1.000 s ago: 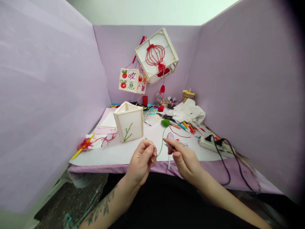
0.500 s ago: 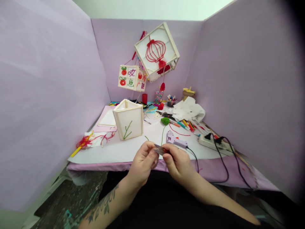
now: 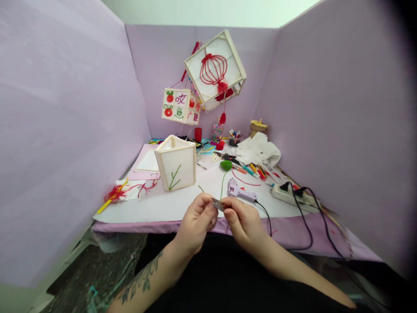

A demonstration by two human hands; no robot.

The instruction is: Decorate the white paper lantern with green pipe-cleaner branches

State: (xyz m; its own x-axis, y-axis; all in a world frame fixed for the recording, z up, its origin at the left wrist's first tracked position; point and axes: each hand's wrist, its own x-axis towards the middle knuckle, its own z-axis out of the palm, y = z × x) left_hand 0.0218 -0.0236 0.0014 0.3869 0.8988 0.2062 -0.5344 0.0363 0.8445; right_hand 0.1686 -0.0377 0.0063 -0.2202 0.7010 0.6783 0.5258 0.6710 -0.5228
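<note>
Two bare hands meet above the near edge of the white-covered table; the left hand has thumb and forefinger pinched narrowly, apparently on a thin green yarn strand, whose short end juts above the knuckles; the right hand is closed around a small metal-bladed cutting tool, its handle hidden in the fist. The blades lie against the left fingertips, presumably so that the pinch steadies the yarn at the metal; whether the blades are parted cannot be told. A round green yarn ball lies beyond, its tail running down toward the hands, probably leaving slack to draw on.

A three-sided white box with a pale wooden frame stands upright to the left, its green branching motif facing the person, likely for easy viewing; a lilac glue gun with a black cord lies just beyond the right hand, seemingly within reach.

Writing: a white box lantern with red fruits hangs behind; its front reads 意 at lower right, the character above being uncertain; its side appears to bear 源, 广 and 进; no brand is legible.
</note>
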